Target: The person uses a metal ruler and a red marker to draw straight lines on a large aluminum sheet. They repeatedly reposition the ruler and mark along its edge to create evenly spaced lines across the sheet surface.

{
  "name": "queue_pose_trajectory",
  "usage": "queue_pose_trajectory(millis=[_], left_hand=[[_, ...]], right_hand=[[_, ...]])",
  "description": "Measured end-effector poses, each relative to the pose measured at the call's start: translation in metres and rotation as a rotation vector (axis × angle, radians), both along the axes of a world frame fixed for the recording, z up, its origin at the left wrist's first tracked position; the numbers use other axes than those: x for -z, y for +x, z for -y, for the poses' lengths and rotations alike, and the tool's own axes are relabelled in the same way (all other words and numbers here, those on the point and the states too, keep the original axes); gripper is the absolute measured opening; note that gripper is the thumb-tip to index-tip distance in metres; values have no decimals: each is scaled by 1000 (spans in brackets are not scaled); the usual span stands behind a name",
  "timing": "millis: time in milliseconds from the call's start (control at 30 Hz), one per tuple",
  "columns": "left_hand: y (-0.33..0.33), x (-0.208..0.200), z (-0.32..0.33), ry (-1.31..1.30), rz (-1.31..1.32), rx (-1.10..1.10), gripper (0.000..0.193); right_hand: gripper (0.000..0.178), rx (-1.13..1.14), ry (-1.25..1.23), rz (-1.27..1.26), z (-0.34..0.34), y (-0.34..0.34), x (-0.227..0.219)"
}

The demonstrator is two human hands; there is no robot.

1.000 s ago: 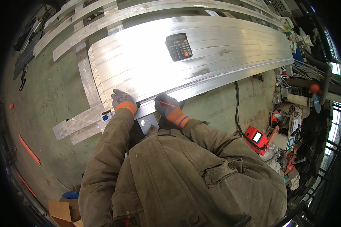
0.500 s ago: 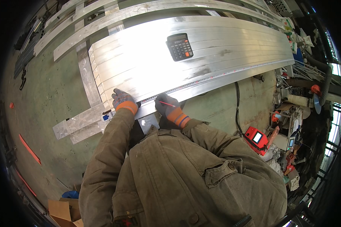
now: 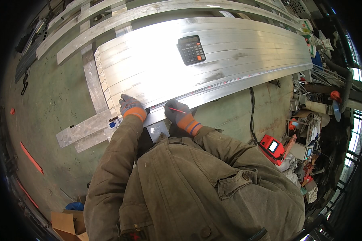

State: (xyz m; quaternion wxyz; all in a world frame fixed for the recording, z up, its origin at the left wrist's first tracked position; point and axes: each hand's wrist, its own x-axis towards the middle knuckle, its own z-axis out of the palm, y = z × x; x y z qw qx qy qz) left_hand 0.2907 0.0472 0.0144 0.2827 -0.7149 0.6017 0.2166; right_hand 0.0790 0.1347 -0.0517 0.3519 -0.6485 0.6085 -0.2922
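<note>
My left hand (image 3: 131,106), in a grey glove with an orange cuff, lies with fingers extended on the near left corner of the silvery metal bars (image 3: 245,44). My right hand (image 3: 180,114), in a dark glove with an orange cuff, is closed around a thin red pencil or pen (image 3: 177,110) at the near edge. A long tape measure blade (image 3: 217,84) runs lengthwise along the bars, its left part passing between my hands. A dark calculator (image 3: 191,50) with an orange key rests on the bars. Beside my left forearm is a small blue and white item (image 3: 112,124).
More long metal bars (image 3: 149,11) lie beyond, on crosswise supports (image 3: 93,80). To the right on the green floor stands a red device with a screen (image 3: 272,145), near a black cable (image 3: 252,116) and cluttered tools. An open cardboard box (image 3: 63,222) sits at lower left.
</note>
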Motion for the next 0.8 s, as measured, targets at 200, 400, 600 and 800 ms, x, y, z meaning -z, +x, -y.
queue_pose_trajectory(millis=[200, 400, 600, 800], left_hand=[[0, 0, 0, -6, 8, 2, 118], [-1, 1, 0, 3, 11, -3, 113], [0, 1, 0, 5, 2, -1, 111], [2, 10, -1, -34, 3, -11, 108]], right_hand=[[18, -3, 30, 22, 0, -1, -1], [15, -6, 54, 37, 1, -1, -2], [14, 27, 75, 59, 1, 3, -9], [14, 46, 114, 1, 2, 3, -5]])
